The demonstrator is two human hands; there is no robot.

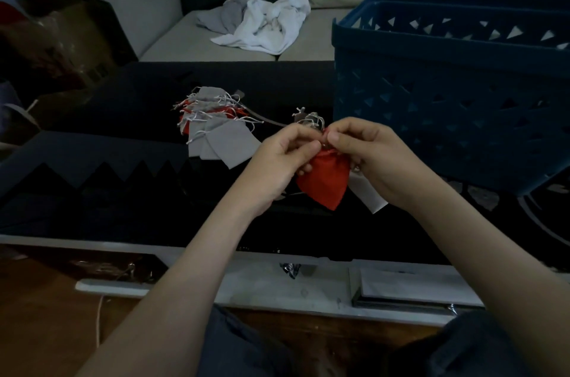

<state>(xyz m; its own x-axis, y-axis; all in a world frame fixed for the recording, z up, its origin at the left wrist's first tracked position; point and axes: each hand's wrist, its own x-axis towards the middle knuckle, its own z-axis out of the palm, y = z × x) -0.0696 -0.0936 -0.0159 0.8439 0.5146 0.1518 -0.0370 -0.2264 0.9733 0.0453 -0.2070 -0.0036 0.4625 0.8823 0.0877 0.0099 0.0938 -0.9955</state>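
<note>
Left hand [277, 161]: fingers curled; thumb and forefinger pinch the gathered neck of the red drawstring pouch [324, 179] from its left side
Right hand [370, 157]: fingers curled; thumb and forefinger pinch the same neck from its right side, fingertips just beside those of the left hand
Red drawstring pouch: held between both hands above the black table top [123, 191], neck uppermost, body hanging below the fingers with one corner pointing down; whether it is full cannot be told
Cord: hidden by the fingertips at the neck
Pouch pile [212, 130]: grey and red drawstring pouches with white cords, lying overlapped on the table top to the left of the hands, apart from them
Single grey pouch [305, 119]: on the table top just behind the fingertips
White sheet [367, 194]: flat on the table top, partly under the right hand
Blue plastic basket [447, 99]: upright at the right end of the table, triangular cut-outs in its walls, near the right hand
Sofa [154, 6]: behind the table
Crumpled cloths [265, 19]: white and grey, heaped on the sofa seat
Cardboard box [61, 37]: at the far left, beside the sofa
</note>
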